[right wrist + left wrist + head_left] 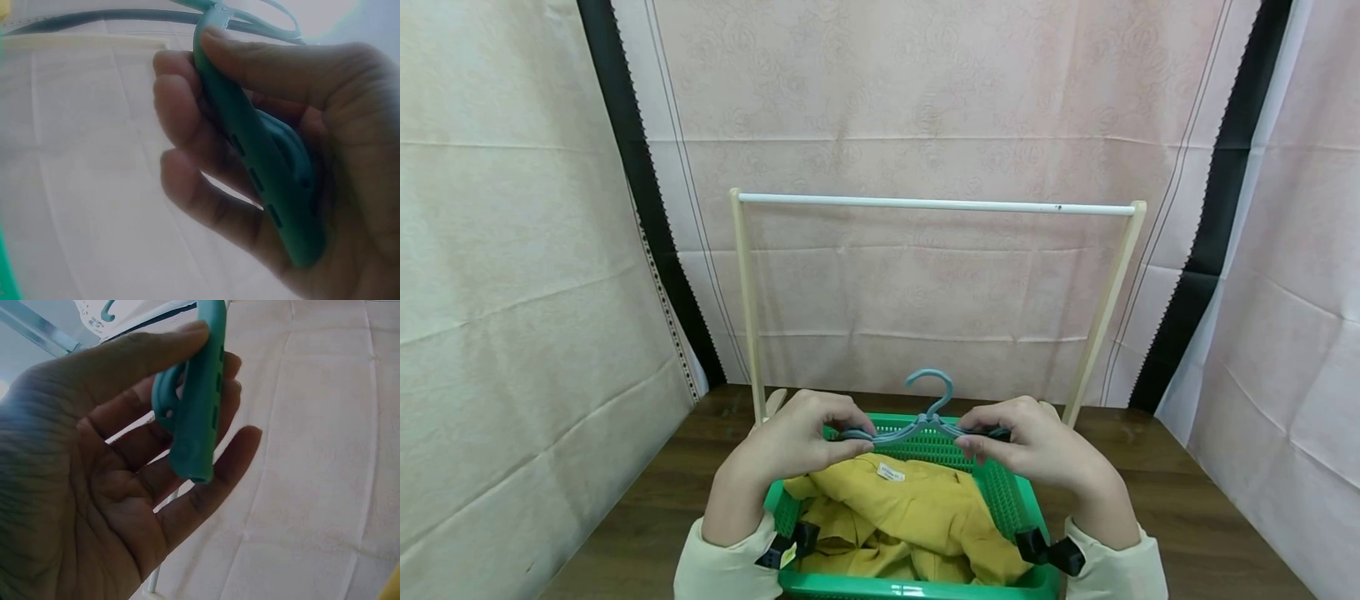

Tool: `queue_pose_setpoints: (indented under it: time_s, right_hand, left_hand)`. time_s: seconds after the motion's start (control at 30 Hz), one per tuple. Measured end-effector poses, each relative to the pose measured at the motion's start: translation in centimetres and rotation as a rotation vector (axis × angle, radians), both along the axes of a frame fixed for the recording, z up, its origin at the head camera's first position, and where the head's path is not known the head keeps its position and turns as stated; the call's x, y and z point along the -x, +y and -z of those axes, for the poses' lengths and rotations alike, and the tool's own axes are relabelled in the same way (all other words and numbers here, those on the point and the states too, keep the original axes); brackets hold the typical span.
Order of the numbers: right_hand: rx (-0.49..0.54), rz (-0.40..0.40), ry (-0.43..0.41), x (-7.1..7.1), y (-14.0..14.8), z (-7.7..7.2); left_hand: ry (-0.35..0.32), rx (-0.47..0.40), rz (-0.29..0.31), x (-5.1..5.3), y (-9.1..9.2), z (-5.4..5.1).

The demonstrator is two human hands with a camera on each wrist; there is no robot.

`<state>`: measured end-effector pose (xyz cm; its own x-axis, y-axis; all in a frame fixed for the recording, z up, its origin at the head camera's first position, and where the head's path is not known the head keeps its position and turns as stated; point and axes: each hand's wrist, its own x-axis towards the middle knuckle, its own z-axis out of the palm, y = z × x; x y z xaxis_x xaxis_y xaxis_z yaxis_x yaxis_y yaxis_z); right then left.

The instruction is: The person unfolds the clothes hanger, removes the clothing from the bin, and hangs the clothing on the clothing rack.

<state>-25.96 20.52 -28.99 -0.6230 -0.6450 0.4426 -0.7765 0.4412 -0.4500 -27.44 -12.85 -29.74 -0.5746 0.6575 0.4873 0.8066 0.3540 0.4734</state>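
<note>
Head view: left hand (805,435) and right hand (1028,442) each pinch one arm of blue hanger (929,419), hook up; hanger over far part of green basket (917,588); yellow garment (917,508) bunched inside

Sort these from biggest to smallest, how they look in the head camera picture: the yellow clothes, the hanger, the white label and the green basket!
1. Green basket
2. Yellow clothes, lying inside it
3. Hanger, partly covered
4. White label, easily the smallest
</note>
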Motion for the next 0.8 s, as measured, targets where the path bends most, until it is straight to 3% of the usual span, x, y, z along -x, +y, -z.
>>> queue_pose_setpoints:
  time_s: [0.8]
  right_hand:
    - [0.027,-0.053,0.032,-0.01,-0.07,-0.09]
  left_hand:
    - [-0.02,-0.013,0.072,0.29,0.17,0.33]
